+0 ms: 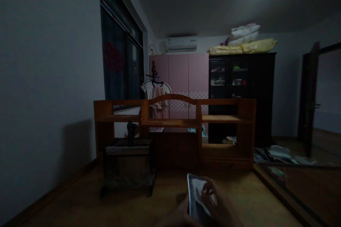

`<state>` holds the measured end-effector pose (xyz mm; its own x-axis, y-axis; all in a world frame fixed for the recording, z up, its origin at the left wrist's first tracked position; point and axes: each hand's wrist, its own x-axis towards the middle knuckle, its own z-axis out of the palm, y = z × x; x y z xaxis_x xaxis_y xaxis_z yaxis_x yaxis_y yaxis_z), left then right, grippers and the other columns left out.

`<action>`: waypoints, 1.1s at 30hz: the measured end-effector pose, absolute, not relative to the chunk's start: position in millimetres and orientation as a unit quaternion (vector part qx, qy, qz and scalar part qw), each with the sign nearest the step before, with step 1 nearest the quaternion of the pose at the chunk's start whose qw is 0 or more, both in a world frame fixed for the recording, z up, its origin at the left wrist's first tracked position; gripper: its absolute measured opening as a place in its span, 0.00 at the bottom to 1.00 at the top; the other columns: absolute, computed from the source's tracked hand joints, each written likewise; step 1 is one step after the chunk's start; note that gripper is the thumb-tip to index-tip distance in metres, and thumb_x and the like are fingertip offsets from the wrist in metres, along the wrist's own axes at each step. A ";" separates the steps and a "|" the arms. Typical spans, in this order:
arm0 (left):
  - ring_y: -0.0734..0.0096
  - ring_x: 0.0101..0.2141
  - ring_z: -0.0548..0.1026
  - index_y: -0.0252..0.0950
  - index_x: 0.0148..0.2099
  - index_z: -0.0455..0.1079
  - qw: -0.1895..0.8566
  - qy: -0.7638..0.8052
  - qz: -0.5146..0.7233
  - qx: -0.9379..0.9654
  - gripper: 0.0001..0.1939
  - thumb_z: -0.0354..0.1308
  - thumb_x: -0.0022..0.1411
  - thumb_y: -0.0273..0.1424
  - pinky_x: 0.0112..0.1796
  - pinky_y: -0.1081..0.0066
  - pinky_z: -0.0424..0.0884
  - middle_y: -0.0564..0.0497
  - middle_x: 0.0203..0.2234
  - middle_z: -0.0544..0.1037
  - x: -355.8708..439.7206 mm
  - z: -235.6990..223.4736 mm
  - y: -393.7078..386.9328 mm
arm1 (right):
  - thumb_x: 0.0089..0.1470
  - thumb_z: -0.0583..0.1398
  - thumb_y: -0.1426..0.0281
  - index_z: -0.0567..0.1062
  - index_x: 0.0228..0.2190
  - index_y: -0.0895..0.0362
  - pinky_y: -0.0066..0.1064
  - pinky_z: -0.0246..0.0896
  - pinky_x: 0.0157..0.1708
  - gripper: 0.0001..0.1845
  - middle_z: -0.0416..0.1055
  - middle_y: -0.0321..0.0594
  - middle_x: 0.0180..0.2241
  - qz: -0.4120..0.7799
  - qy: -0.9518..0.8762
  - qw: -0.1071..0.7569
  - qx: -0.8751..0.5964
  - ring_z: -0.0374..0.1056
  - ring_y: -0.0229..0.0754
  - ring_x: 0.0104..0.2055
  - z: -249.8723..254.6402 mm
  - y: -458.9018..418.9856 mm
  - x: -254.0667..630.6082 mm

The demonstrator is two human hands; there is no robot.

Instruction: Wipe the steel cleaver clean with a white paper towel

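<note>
The dim left hand [183, 210] grips the lower left edge of a pale-edged flat object [196, 186]; the right hand [217, 200] curls its fingers at the face, pinch unclear. Held above the worktop [258, 198], its long axis runs near upright, top leaning left. Beyond stand a dark-framed tank [128, 168], left, and a wooden shelf unit [176, 149].

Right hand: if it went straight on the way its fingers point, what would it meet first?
Most likely the flat, pale-edged object held in the left hand. The right hand has its fingers at or just over that surface; blur and dim light leave contact unclear.
</note>
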<state>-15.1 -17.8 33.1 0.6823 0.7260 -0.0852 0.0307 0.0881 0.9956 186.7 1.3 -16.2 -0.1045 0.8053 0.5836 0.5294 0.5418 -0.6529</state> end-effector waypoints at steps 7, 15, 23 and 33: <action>0.57 0.47 0.72 0.38 0.58 0.61 0.703 0.271 0.247 0.609 0.36 0.70 0.48 0.30 0.50 0.58 0.66 0.48 0.45 0.73 -9.6 24.0 -7.5 | 0.59 0.54 0.64 0.74 0.36 0.53 0.30 0.65 0.38 0.10 0.72 0.41 0.35 0.127 -0.758 0.466 -0.439 0.70 0.42 0.37 -16.7 -2.6 184.2; 0.50 0.49 0.70 0.42 0.59 0.60 0.720 0.244 0.257 0.597 0.50 0.72 0.31 0.25 0.49 0.60 0.64 0.49 0.43 0.74 -9.0 16.8 -3.9 | 0.58 0.56 0.64 0.72 0.46 0.52 0.30 0.67 0.38 0.15 0.73 0.42 0.37 0.121 -0.742 0.487 -0.445 0.70 0.42 0.37 -15.6 -0.9 181.4; 0.51 0.49 0.70 0.41 0.59 0.61 0.726 0.235 0.261 0.592 0.49 0.70 0.31 0.23 0.50 0.58 0.63 0.49 0.42 0.75 -11.6 16.0 -3.8 | 0.58 0.55 0.63 0.69 0.50 0.52 0.32 0.67 0.41 0.18 0.71 0.44 0.41 0.118 -0.730 0.505 -0.445 0.69 0.45 0.42 -14.1 -2.8 182.5; 0.50 0.49 0.70 0.43 0.56 0.64 0.722 0.239 0.258 0.596 0.46 0.71 0.31 0.24 0.51 0.58 0.62 0.50 0.43 0.75 -11.7 18.8 -4.8 | 0.58 0.55 0.64 0.71 0.45 0.52 0.32 0.67 0.41 0.14 0.71 0.44 0.40 0.133 -0.732 0.500 -0.442 0.70 0.44 0.41 -15.0 -2.5 182.7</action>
<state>-11.7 -4.8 18.8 0.7533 0.6567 -0.0369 -0.0877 0.1559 0.9839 182.7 -2.5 -15.0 -0.1080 0.7808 0.6153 0.5149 0.5734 -0.6372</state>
